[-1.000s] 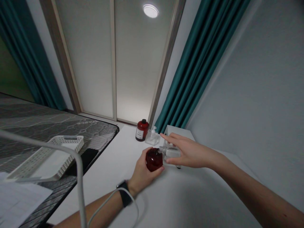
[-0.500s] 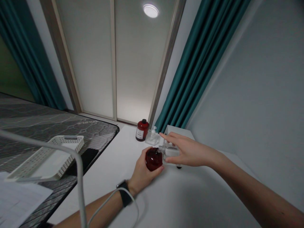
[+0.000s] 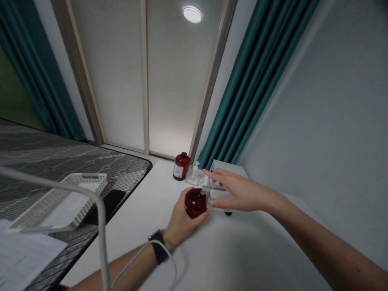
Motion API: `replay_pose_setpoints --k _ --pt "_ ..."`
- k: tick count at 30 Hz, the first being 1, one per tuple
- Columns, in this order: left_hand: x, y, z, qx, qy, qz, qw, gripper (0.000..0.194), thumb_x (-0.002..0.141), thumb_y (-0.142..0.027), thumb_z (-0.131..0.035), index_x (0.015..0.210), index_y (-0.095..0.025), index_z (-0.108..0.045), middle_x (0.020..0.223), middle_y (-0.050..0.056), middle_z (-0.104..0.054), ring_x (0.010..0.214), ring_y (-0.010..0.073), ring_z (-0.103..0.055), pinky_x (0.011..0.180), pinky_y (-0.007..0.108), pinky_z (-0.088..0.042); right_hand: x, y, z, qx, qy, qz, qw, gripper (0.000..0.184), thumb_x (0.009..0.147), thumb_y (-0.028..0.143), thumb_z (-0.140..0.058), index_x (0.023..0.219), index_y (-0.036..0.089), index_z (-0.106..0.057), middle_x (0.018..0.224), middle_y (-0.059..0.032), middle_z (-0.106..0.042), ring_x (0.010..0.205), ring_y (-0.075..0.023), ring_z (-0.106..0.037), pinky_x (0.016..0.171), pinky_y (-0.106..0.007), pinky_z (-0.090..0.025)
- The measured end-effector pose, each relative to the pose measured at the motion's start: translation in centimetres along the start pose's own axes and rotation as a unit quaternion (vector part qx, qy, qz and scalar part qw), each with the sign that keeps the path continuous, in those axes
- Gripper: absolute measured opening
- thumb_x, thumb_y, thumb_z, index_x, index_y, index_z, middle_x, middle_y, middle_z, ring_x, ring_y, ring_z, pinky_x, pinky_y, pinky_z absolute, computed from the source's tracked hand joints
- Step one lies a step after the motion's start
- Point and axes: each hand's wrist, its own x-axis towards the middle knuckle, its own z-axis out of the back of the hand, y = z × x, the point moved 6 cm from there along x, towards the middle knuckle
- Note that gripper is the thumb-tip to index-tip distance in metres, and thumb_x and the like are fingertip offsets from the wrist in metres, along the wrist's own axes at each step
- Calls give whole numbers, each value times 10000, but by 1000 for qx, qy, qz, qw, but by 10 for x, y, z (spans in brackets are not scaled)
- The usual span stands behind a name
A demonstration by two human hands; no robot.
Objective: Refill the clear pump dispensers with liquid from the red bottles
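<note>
My left hand [image 3: 182,214] is shut around a round dark red glass bottle [image 3: 196,203], whose narrow neck points right. My right hand [image 3: 239,192] reaches in from the right, with thumb and fingers on either side of a small white and clear plastic piece [image 3: 218,193]. That piece sits right at the bottle's neck, and my fingers partly hide it. I cannot tell whether the two are joined. Both hands are above a white table [image 3: 239,250].
Behind my hands stand a dark red bottle with a black cap [image 3: 181,166] and a clear pump bottle [image 3: 195,174]. A white box [image 3: 226,166] is at the wall. To the left, a mattress [image 3: 60,159] holds a white basket [image 3: 77,198], black phone [image 3: 109,204] and papers [image 3: 27,252].
My right hand and the white piece have moved slightly left, closer to the red bottle's neck. The red bottle has barely moved.
</note>
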Motion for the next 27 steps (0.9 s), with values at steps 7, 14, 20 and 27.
replay_pose_setpoints --k 7,14,20,27 --pt "0 -1 1 2 -4 2 1000 673 680 -264 -777 1270 -176 -466 1213 114 -624 1119 275 -627 1025 453 -487 1 1 2 7 -7 4 1000 859 831 474 -662 1553 199 -288 1179 -133 -589 1054 -291 -580 932 -419 -471" --pt "0 0 1 -2 -6 3 1000 678 680 -258 -783 1274 -182 -465 1207 112 -626 1120 277 -629 1025 461 -488 1 1 2 5 -4 4 1000 867 828 472 -665 1556 198 -282 1183 -132 -593 1065 -292 -583 933 -417 -478" --pt "-1 0 1 3 -7 -5 1000 679 684 -254 -782 1277 -175 -460 1211 121 -623 1116 277 -629 1020 468 -491 1 0 1 7 0 2 1000 863 834 476 -661 1557 204 -277 1205 -132 -585 1079 -292 -578 941 -416 -477" --pt "0 -3 2 -2 -12 -7 1000 664 670 -248 -789 1257 -181 -487 1191 108 -638 1104 275 -638 1011 452 -500 1 1 2 4 -5 7 1000 864 827 479 -670 1552 201 -291 1230 -138 -580 1112 -301 -578 948 -414 -469"
